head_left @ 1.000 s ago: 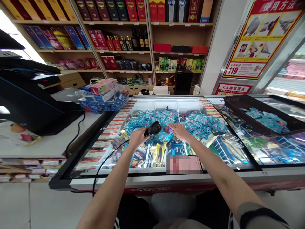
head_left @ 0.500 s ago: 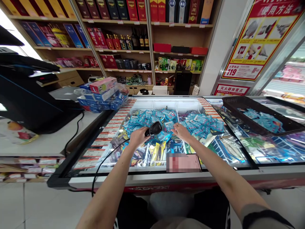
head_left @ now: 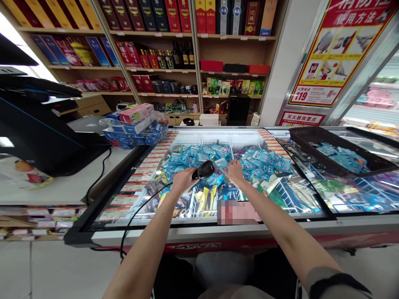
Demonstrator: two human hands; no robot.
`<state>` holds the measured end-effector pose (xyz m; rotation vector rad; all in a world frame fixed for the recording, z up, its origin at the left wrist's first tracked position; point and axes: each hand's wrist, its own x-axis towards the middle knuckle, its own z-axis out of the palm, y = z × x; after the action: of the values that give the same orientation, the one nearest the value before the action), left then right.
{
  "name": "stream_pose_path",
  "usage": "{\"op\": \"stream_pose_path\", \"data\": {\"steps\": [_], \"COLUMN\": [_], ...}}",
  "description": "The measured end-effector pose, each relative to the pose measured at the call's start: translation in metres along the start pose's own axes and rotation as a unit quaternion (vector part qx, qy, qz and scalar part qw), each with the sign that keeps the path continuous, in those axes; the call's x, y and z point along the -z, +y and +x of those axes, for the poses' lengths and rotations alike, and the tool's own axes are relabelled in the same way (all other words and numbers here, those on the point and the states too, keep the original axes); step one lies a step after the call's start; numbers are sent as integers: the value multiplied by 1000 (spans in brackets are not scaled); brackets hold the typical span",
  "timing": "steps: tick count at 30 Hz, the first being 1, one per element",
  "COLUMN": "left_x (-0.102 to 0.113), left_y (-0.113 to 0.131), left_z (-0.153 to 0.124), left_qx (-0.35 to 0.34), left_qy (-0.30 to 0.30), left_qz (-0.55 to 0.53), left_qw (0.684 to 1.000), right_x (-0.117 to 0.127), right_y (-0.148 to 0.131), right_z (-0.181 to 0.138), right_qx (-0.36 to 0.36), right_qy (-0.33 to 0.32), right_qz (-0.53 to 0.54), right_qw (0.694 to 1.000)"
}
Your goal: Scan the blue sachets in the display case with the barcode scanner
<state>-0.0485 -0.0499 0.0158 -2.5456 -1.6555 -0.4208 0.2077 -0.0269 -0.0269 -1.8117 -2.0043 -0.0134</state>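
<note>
My left hand (head_left: 183, 181) is closed round the handle of a black corded barcode scanner (head_left: 205, 169), whose head points right over the heap. Under and beyond it, many small blue packets (head_left: 190, 155) lie heaped on the glass top of a chest freezer. My right hand (head_left: 234, 171) is at the right edge of this heap, its fingers curled at the edge of a blue packet (head_left: 221, 163); the fingertips are partly hidden. A second heap of blue packets (head_left: 258, 162) spreads just right of my right hand.
A pink-screened phone (head_left: 245, 211) lies on the freezer's front edge, beneath my right forearm. A dark tray (head_left: 307, 145) with more blue packets stands at right. On the left are plastic-wrapped blue packages (head_left: 134, 128), a black terminal (head_left: 46, 128) and the scanner's cable (head_left: 132, 218).
My right hand has shifted slightly, its fingers turning more upward and over the packets. The scanner in my left hand has moved a little to the right. The view has tilted slightly.
</note>
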Motion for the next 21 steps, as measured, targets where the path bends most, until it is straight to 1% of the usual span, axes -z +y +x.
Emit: {"op": "stream_pose_path", "data": {"steps": [4, 11, 16, 21], "left_x": [1, 5, 9, 15], "left_y": [0, 4, 8, 16], "left_z": [-1, -2, -3, -3], "left_qx": [-7, -9, -9, -9], "left_qy": [5, 3, 8, 14], "left_qz": [-2, 0, -5, -10], "left_qw": [1000, 1000, 1000, 1000], "right_x": [8, 10, 9, 18], "right_y": [3, 17, 27, 33], "right_z": [2, 11, 6, 3], "right_qx": [-11, -82, -99, -104], "right_qy": [-17, -48, -8, 27], "right_qz": [29, 85, 154, 196], "right_qw": [999, 992, 983, 975]}}
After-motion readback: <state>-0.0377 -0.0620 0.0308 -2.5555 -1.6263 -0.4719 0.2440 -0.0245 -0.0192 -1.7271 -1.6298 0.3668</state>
